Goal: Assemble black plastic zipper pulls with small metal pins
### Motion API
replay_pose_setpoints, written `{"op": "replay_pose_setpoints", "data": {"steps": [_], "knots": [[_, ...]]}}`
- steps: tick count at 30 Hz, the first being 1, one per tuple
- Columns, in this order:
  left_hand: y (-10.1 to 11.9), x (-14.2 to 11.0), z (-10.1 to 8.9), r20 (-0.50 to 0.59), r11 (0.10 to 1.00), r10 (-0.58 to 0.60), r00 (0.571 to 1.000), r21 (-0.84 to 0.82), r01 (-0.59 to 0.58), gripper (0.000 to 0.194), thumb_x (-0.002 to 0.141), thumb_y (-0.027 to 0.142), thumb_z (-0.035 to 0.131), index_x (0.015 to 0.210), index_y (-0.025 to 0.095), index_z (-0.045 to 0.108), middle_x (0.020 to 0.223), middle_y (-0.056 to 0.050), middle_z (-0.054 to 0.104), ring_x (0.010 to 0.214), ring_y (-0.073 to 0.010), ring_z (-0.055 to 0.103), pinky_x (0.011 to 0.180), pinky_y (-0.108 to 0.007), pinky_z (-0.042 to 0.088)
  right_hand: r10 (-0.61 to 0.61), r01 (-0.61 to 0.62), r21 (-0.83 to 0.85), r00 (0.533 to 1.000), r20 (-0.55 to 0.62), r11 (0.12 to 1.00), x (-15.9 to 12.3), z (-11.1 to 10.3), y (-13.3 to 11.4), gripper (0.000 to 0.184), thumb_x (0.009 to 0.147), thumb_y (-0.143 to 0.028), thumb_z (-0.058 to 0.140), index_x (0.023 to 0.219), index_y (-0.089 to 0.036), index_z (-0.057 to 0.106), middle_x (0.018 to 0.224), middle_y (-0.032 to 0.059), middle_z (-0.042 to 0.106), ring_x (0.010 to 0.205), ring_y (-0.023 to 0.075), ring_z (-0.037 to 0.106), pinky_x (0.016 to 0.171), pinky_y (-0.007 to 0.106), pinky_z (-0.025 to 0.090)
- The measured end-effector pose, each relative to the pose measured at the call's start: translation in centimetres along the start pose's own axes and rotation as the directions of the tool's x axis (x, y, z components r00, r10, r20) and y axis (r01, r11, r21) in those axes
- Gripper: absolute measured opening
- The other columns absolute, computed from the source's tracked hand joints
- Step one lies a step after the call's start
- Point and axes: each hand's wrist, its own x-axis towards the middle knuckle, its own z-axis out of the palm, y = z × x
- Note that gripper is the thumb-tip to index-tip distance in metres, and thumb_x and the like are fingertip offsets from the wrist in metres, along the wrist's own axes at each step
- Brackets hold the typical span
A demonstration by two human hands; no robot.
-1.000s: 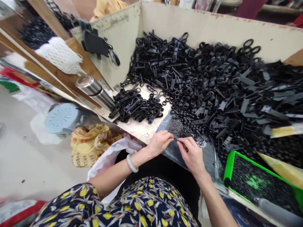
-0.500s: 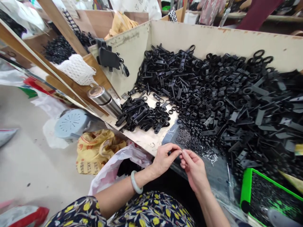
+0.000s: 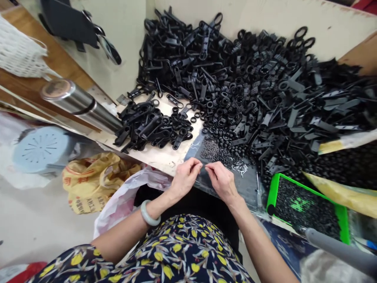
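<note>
right hand near metallic slivers

This is a workshop for small plastic parts: loose black pieces lie heaped in bulk on a high-walled table, beside little metal pins and a green-rimmed tray of tiny black bits.

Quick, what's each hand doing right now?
Left hand: pinched closed; anything held is too small to tell.
Right hand: also pinched closed; whether holding anything, cannot tell.
</note>
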Motion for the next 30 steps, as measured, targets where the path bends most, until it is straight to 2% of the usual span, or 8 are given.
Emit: {"op": "replay_pose_setpoints", "data": {"steps": [4, 8, 10, 14, 20, 24, 27, 30], "knots": [[0.5, -0.2, -0.1, 0.083, 0.929, -0.197, 0.977, -0.302, 0.213, 0.032, 0.093, 0.048, 0.066, 0.083, 0.018, 0.062, 0.065, 0.003, 0.060, 0.051, -0.0071, 0.042, 0.051, -0.021, 0.030, 0.031, -0.031, -0.088, 1.000, -0.001, 0.996, -0.9, -1.7, 0.8, 0.020, 0.105, -0.027, 0.058, 0.121, -0.022, 0.069, 0.107, 0.0073, 0.075, 0.090, 0.0182, 0.071, 0.084, 0.032, 0.056], [1.2, -1.0, 0.3, 0.255, 0.712, -0.395, 0.882, -0.521, 0.470, 0.042, 0.082, 0.055, 0.078, 0.088, 0.015, 0.064, 0.063, 0.004, 0.059, 0.041, -0.0011, 0.029, 0.044, -0.020, 0.017, 0.236, -0.257, -0.063, 0.943, -0.235, 0.964, -3.4, -4.2, 0.8, 0.013, 0.102, -0.028, 0.063, 0.110, -0.024, 0.072, 0.097, 0.0043, 0.074, 0.078, 0.0168, 0.066, 0.072, 0.031, 0.055], [1.5, -1.2, 0.9, 0.317, 0.637, -0.430, 0.845, -0.557, 0.533, 0.044, 0.079, 0.054, 0.082, 0.087, 0.015, 0.064, 0.063, 0.004, 0.059, 0.040, 0.0003, 0.029, 0.044, -0.019, 0.016, 0.287, -0.311, -0.057, 0.923, -0.257, 0.949, -4.3, -4.8, 0.6, 0.011, 0.102, -0.028, 0.062, 0.104, -0.024, 0.072, 0.095, 0.0041, 0.072, 0.076, 0.0167, 0.065, 0.069, 0.031, 0.053], [1.7, -1.1, 2.4, 0.329, 0.596, -0.437, 0.837, -0.591, 0.543, 0.044, 0.077, 0.052, 0.084, 0.086, 0.014, 0.064, 0.062, 0.005, 0.058, 0.039, 0.0011, 0.029, 0.042, -0.018, 0.015, 0.219, -0.241, -0.175, 0.966, -0.140, 0.954, -4.2, -3.9, 0.7, 0.014, 0.104, -0.027, 0.058, 0.106, -0.024, 0.072, 0.101, 0.0053, 0.072, 0.084, 0.0173, 0.067, 0.079, 0.031, 0.053], [1.5, -0.8, 3.3, 0.294, 0.609, -0.438, 0.849, -0.599, 0.521, 0.044, 0.076, 0.052, 0.085, 0.088, 0.014, 0.067, 0.061, 0.006, 0.055, 0.038, 0.0013, 0.029, 0.042, -0.018, 0.014, 0.197, -0.225, -0.318, 0.973, -0.118, 0.921, -2.6, -2.3, 1.4, 0.020, 0.106, -0.027, 0.054, 0.101, -0.023, 0.073, 0.097, 0.0062, 0.073, 0.087, 0.0180, 0.068, 0.081, 0.030, 0.050], [1.5, -0.9, 3.3, 0.282, 0.612, -0.452, 0.846, -0.592, 0.524, 0.045, 0.074, 0.053, 0.085, 0.087, 0.014, 0.068, 0.059, 0.006, 0.054, 0.038, 0.0013, 0.028, 0.042, -0.018, 0.012, 0.362, -0.362, 0.029, 0.919, -0.156, 0.932, -2.6, -2.6, 0.8, 0.018, 0.101, -0.034, 0.061, 0.093, -0.023, 0.073, 0.089, 0.0036, 0.070, 0.072, 0.0149, 0.062, 0.069, 0.029, 0.049], [2.0, -1.1, 3.6, 0.294, 0.618, -0.442, 0.847, -0.584, 0.526, 0.044, 0.075, 0.052, 0.085, 0.086, 0.014, 0.068, 0.061, 0.006, 0.053, 0.040, 0.0013, 0.028, 0.042, -0.018, 0.011, 0.507, -0.417, 0.427, 0.854, -0.118, 0.802, -2.7, -2.6, -0.3, 0.018, 0.097, -0.039, 0.067, 0.091, -0.023, 0.072, 0.089, 0.0028, 0.068, 0.077, 0.0160, 0.063, 0.070, 0.028, 0.052], [2.6, -1.3, 4.0, 0.303, 0.621, -0.423, 0.854, -0.589, 0.517, 0.043, 0.076, 0.052, 0.085, 0.084, 0.014, 0.066, 0.062, 0.006, 0.053, 0.043, 0.0003, 0.029, 0.043, -0.018, 0.013, 0.554, -0.422, 0.579, 0.830, -0.061, 0.698, -2.7, -2.1, -1.0, 0.021, 0.095, -0.043, 0.069, 0.091, -0.022, 0.071, 0.088, 0.0030, 0.069, 0.081, 0.0177, 0.065, 0.075, 0.030, 0.054]]}}
